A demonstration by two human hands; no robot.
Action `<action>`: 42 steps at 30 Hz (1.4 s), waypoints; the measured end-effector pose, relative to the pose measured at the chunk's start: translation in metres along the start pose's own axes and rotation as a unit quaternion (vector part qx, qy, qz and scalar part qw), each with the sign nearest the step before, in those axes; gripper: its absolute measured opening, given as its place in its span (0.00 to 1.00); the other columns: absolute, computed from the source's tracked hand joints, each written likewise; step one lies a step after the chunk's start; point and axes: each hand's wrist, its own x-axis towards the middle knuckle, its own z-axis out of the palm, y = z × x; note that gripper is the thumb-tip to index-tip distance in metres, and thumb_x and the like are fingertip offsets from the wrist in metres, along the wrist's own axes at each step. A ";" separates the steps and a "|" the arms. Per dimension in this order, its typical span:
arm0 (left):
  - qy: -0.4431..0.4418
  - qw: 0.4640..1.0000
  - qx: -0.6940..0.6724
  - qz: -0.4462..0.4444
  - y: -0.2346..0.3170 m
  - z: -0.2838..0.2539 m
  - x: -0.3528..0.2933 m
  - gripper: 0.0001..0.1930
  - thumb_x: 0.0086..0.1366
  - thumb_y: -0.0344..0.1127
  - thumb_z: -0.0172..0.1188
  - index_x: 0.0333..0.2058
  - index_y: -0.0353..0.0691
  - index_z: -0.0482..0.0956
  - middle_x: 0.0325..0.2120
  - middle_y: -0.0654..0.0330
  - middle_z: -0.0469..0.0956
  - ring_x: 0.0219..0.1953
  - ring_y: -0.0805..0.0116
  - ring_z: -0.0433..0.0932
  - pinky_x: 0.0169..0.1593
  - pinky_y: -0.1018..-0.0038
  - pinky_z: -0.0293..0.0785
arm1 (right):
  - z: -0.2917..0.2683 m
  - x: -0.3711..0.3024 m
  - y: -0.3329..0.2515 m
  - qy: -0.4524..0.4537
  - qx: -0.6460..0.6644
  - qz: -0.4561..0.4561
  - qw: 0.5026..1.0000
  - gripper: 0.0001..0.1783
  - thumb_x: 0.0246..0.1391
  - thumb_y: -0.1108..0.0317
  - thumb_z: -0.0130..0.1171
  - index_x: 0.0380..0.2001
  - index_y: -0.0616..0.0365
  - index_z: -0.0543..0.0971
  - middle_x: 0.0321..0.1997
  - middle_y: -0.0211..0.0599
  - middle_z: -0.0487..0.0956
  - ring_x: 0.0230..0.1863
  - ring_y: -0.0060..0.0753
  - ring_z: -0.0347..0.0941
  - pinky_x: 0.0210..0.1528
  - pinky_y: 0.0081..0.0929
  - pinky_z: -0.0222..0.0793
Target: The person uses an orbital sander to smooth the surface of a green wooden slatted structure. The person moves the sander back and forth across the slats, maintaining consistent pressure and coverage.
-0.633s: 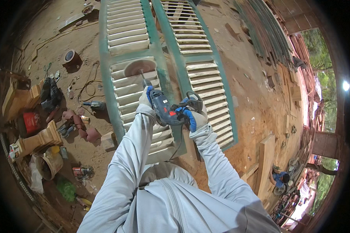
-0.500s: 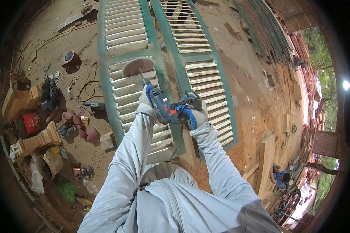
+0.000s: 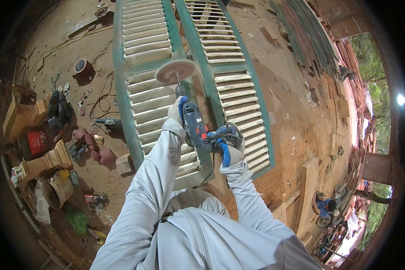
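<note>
The left hand (image 3: 177,110), in a white and blue glove, is curled round the front of a dark drill (image 3: 194,120), just behind the chuck; its palm side is hidden. The right hand (image 3: 232,146), gloved alike, is closed round the drill's rear end, blue fingers bent inward; whether one of them presses the trigger cannot be told. The drill points away from the body, above the lower half of the left shutter (image 3: 144,66), toward that shutter's right edge. On its tip a round disc (image 3: 176,72), blurred, overlaps the right end of the shutter's middle rail; whether it touches the wood is unclear. A cord (image 3: 210,172) hangs below the drill by the shutter's lower right corner. The right shutter (image 3: 260,105) lies alongside, green-framed with pale slats, its lower left part close to the right hand. On the ground (image 3: 283,135), beyond the left shutter's left edge, are a second power tool (image 3: 109,122), reddish abrasive strips (image 3: 92,143) and, near the lower left corner, a wooden block (image 3: 124,165). A bucket (image 3: 64,188) lies farther left.
</note>
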 end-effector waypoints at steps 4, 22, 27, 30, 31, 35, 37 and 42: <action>-0.001 0.999 0.031 0.010 -0.003 0.015 -0.007 0.12 0.65 0.48 0.59 0.28 0.48 0.78 0.20 0.61 0.79 0.21 0.62 0.78 0.28 0.64 0.78 | -0.003 0.001 -0.006 0.009 -0.018 -0.010 1.000 0.29 0.52 0.86 0.53 0.59 0.60 0.69 0.45 0.39 0.79 0.43 0.32 0.79 0.47 0.29 0.79; 0.030 0.996 0.065 0.056 0.093 -0.048 -0.057 0.12 0.65 0.47 0.58 0.27 0.49 0.79 0.19 0.62 0.79 0.18 0.64 0.78 0.25 0.66 0.78 | 0.067 -0.002 0.054 -0.024 0.052 0.017 0.998 0.22 0.50 0.87 0.60 0.49 0.64 0.74 0.46 0.35 0.78 0.48 0.27 0.76 0.50 0.23 0.74; 0.075 0.986 0.127 0.083 0.077 -0.064 -0.071 0.13 0.62 0.49 0.61 0.27 0.48 0.80 0.21 0.62 0.80 0.21 0.66 0.78 0.28 0.68 0.78 | 0.067 -0.031 0.044 -0.051 -0.005 0.028 0.998 0.22 0.49 0.88 0.58 0.49 0.60 0.75 0.41 0.30 0.78 0.44 0.22 0.76 0.50 0.21 0.74; 0.073 0.992 0.082 0.061 0.077 -0.087 -0.052 0.13 0.62 0.49 0.62 0.28 0.47 0.81 0.22 0.61 0.81 0.21 0.65 0.79 0.26 0.68 0.77 | 0.084 -0.024 0.033 -0.016 0.049 0.087 0.995 0.20 0.49 0.88 0.59 0.46 0.60 0.75 0.40 0.29 0.78 0.44 0.21 0.76 0.50 0.21 0.73; 0.069 0.994 0.070 0.056 0.076 -0.082 -0.053 0.13 0.62 0.49 0.61 0.28 0.47 0.81 0.22 0.61 0.81 0.21 0.64 0.79 0.26 0.68 0.77 | 0.081 -0.024 0.040 -0.030 0.045 0.065 0.996 0.22 0.49 0.88 0.59 0.48 0.61 0.76 0.40 0.28 0.78 0.44 0.21 0.76 0.51 0.21 0.73; 0.022 0.987 0.134 0.088 0.102 -0.078 -0.041 0.13 0.63 0.49 0.62 0.28 0.47 0.80 0.21 0.61 0.81 0.22 0.63 0.79 0.27 0.67 0.78 | 0.083 -0.026 0.058 -0.105 -0.074 -0.063 0.990 0.22 0.49 0.87 0.58 0.50 0.64 0.75 0.41 0.33 0.78 0.44 0.24 0.77 0.52 0.23 0.74; 0.056 0.992 0.108 0.021 0.099 -0.022 -0.079 0.12 0.64 0.47 0.61 0.28 0.46 0.80 0.21 0.62 0.80 0.21 0.64 0.79 0.27 0.68 0.78 | 0.071 -0.028 0.060 -0.018 -0.059 -0.011 0.998 0.16 0.53 0.86 0.57 0.46 0.64 0.74 0.42 0.37 0.79 0.46 0.31 0.78 0.52 0.27 0.75; 0.043 0.994 0.075 0.070 0.082 -0.070 -0.074 0.12 0.63 0.48 0.62 0.27 0.48 0.80 0.21 0.63 0.80 0.20 0.66 0.78 0.27 0.67 0.77 | 0.078 -0.043 0.050 -0.031 0.015 0.023 0.999 0.15 0.53 0.84 0.58 0.45 0.64 0.74 0.44 0.40 0.80 0.49 0.37 0.78 0.55 0.33 0.76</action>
